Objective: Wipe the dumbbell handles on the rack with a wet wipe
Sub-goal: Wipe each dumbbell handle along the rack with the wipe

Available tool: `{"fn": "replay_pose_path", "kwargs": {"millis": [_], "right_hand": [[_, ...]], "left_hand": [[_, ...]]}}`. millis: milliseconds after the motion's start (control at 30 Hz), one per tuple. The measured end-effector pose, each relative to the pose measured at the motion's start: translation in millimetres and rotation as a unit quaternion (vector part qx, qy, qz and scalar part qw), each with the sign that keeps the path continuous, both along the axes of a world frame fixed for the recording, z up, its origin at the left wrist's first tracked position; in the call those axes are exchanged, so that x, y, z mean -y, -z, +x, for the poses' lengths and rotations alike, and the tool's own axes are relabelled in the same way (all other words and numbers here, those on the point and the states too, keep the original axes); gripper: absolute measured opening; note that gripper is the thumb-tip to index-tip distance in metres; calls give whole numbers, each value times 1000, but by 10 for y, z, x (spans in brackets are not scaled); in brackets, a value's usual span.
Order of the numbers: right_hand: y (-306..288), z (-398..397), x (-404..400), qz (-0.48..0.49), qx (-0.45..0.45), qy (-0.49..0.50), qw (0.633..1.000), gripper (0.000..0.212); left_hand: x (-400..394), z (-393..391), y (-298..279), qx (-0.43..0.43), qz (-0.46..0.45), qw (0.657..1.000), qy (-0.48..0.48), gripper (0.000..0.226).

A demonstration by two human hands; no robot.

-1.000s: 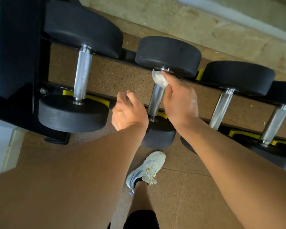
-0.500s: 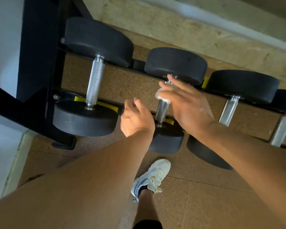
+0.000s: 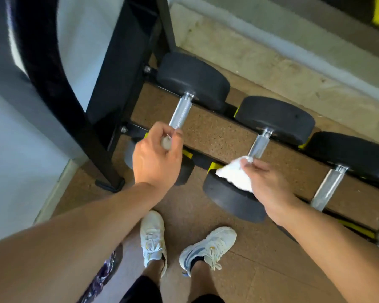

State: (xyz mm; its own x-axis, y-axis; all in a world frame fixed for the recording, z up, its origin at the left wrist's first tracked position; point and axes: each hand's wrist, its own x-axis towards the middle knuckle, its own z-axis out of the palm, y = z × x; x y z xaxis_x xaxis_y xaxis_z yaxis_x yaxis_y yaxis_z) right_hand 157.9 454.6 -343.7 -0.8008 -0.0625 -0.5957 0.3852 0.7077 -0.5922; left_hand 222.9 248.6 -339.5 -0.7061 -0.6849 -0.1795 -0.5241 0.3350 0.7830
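Black dumbbells lie in a row on a low black rack (image 3: pixel 120 68). My left hand (image 3: pixel 157 160) has its fingers curled round the lower end of the leftmost dumbbell's knurled steel handle (image 3: pixel 182 112). My right hand (image 3: pixel 269 186) pinches a crumpled white wet wipe (image 3: pixel 234 177) at the lower end of the second dumbbell's handle (image 3: pixel 259 145), over its near weight head (image 3: pixel 230 200). A third handle (image 3: pixel 328 186) shows bare further right.
The rack's slanted black upright stands at the left, against a pale wall (image 3: pixel 20 160). A concrete kerb (image 3: pixel 260 53) runs behind the rack. My two white shoes (image 3: pixel 152 237) stand on the cork floor just in front of the dumbbells.
My right hand drew the wipe from the top of the second handle down to its lower end. My left hand moved left onto the first dumbbell's handle. The view swung left.
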Motion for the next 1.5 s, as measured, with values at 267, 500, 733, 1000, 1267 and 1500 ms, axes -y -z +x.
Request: {"fn": "replay_pose_path", "kwargs": {"millis": [267, 500, 733, 1000, 1267, 1500], "right_hand": [[196, -520, 1520, -28, -392, -394, 831, 30], [548, -260, 1566, 78, -320, -513, 793, 26], [250, -308, 1639, -130, -101, -187, 969, 29], [345, -813, 1796, 203, -269, -665, 666, 27], [297, -105, 1546, -80, -22, -391, 917, 24], [283, -801, 1827, 37, -279, -593, 755, 48]], "left_hand": [[532, -144, 458, 140, -20, 975, -173, 26], [551, -120, 516, 106, -4, 978, -179, 31], [550, -110, 508, 122, 5, 978, -168, 29], [550, -136, 497, 138, 2, 975, -173, 26], [547, -152, 528, 129, -24, 976, -173, 31], [563, -181, 529, 140, -9, 972, -188, 24]]}}
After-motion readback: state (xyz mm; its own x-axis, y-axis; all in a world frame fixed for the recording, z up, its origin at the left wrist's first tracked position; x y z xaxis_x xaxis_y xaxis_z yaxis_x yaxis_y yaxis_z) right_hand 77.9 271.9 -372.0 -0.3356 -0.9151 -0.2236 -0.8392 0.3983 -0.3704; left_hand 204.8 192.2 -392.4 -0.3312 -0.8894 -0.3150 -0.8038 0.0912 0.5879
